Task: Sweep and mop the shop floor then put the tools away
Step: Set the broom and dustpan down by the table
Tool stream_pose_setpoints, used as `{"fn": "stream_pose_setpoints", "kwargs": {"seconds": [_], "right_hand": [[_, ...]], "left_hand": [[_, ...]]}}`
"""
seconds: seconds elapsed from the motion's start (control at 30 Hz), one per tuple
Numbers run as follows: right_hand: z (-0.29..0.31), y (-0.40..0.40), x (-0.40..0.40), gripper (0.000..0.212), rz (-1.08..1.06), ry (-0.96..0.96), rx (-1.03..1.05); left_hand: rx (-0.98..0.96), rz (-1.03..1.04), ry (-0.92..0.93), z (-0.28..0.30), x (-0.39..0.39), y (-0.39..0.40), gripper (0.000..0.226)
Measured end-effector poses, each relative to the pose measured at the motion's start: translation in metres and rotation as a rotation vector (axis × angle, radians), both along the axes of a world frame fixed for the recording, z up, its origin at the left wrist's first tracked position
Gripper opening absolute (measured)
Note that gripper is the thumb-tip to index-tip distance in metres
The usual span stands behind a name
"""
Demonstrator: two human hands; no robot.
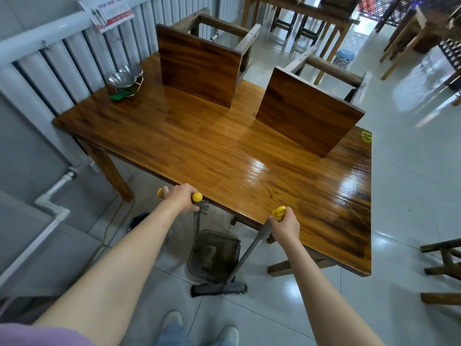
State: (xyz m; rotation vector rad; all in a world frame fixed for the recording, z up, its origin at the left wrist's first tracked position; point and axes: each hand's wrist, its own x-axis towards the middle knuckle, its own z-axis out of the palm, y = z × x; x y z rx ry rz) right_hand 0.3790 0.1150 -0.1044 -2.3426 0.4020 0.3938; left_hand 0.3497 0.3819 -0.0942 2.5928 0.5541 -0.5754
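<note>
The scene is lit brightly and evenly by daylight that enters from the upper right, where the view is blown out near a doorway. Strong glare is thrown on the surface (274, 171) at its right near part, and pale reflections are spread over the floor (411, 151). Only soft, faint shadows are cast under the surface. Straight lines are bent toward the edges by the wide-angle lens, as seen in the radiator (62, 61). The far furniture at the top is slightly blurred.
</note>
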Motion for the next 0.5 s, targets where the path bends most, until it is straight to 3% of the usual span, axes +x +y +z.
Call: {"fn": "stream_pose_setpoints", "kwargs": {"seconds": [0.5], "right_hand": [[0.046, -0.001, 0.022, 0.021, 0.074, -0.148, -0.080]], "left_hand": [[0.056, -0.058, 0.023, -0.001, 0.009, -0.004, 0.017]]}}
